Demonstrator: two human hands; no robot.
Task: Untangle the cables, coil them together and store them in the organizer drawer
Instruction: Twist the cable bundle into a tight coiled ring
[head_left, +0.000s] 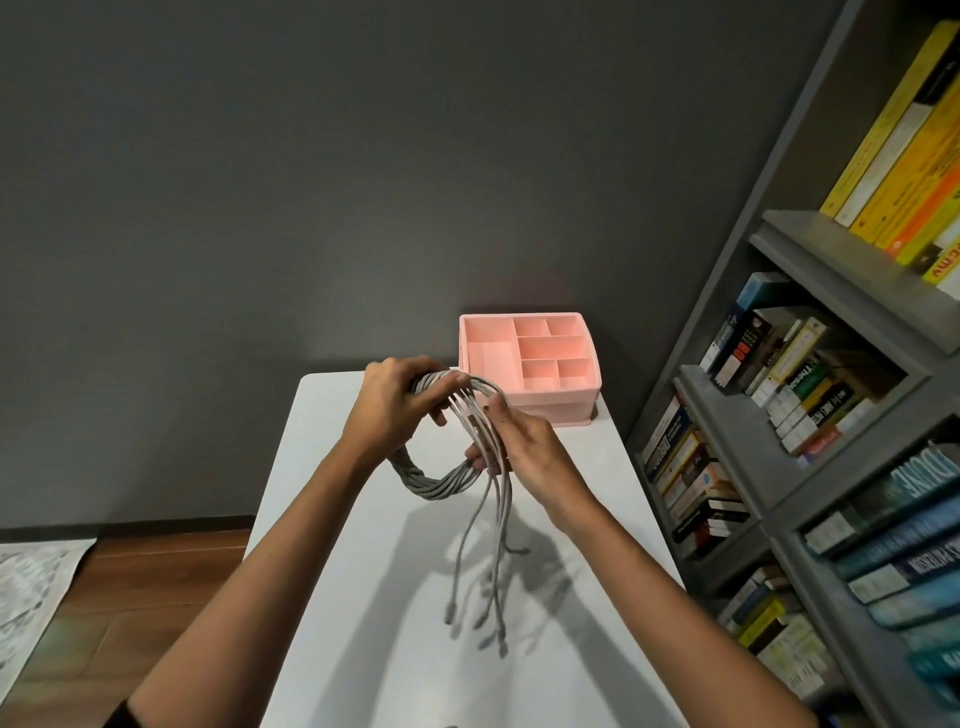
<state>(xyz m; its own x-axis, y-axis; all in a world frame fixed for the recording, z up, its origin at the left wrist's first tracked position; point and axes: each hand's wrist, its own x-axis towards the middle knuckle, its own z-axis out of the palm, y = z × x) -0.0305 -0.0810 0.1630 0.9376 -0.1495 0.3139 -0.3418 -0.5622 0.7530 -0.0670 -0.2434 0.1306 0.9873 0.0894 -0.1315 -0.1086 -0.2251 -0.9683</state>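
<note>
A bundle of grey cables (436, 486) is wound into a loop held above the white table (363, 649). My left hand (397, 402) grips the top of the loop. My right hand (524, 447) pinches the strands on the loop's right side. Several loose cable ends (485, 587) with plugs hang down from there, just above the tabletop. The pink organizer (530, 364) stands at the table's far right corner, its top compartments empty; its drawer front (540, 410) sits just behind my right hand and looks shut.
A grey bookshelf (810, 415) packed with books runs along the right side, close to the table's edge. A dark grey wall stands behind the table. To the left lie wooden floor and a patterned rug (31, 597).
</note>
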